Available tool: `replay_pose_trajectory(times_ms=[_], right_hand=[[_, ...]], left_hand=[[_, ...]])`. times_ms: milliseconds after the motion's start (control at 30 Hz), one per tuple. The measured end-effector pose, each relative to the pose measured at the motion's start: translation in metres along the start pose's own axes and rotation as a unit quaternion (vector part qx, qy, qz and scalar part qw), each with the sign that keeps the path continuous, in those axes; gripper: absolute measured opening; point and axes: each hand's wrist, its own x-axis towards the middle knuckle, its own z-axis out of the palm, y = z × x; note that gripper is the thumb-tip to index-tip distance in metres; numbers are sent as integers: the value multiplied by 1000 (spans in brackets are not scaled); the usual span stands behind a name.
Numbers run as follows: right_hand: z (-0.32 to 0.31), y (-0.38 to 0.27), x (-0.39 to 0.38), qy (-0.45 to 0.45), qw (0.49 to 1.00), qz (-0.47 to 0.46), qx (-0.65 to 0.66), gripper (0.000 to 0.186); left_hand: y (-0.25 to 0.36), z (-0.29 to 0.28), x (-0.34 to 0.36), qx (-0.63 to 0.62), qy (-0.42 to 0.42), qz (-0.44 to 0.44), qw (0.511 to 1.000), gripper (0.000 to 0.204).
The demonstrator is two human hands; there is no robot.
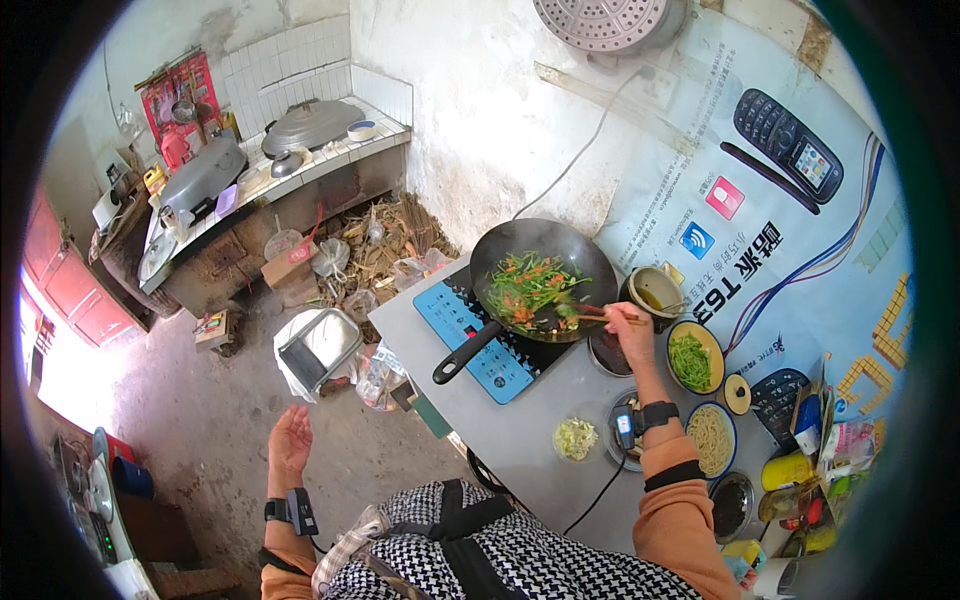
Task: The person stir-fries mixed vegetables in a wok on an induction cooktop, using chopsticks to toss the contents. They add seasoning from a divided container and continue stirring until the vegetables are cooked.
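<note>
My right hand [632, 338] grips a pair of wooden chopsticks [592, 316]. Their tips reach into a black wok [491, 249] of green vegetable pieces and orange-red bits [528, 285]. The wok sits on a blue and black induction cooker [510, 378], with its black handle [466, 354] pointing toward the near left. My left hand [290, 436] hangs free left of the table, with nothing in it and its fingers loosely apart. Close to my right hand stands a pot of yellowish liquid [652, 290].
A bowl of chopped greens [689, 360], a bowl of noodles [710, 440] and a plate of pale chopped vegetable [575, 438] stand on the grey table [500, 440]. Bottles and jars [800, 490] crowd its right end. Across the floor is a tiled stove [300, 178] beside firewood [400, 225].
</note>
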Motion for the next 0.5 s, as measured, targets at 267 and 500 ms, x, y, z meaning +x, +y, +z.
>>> replay_pose_trajectory(times_ms=[267,500], right_hand=[[-22,6,7,-3,1000,12,-4,20],[-19,0,10,-27,999,11,14,17]], left_hand=[[2,-2,0,16,2,4,1000,19],[-1,-1,10,10,-9,-2,1000,24]])
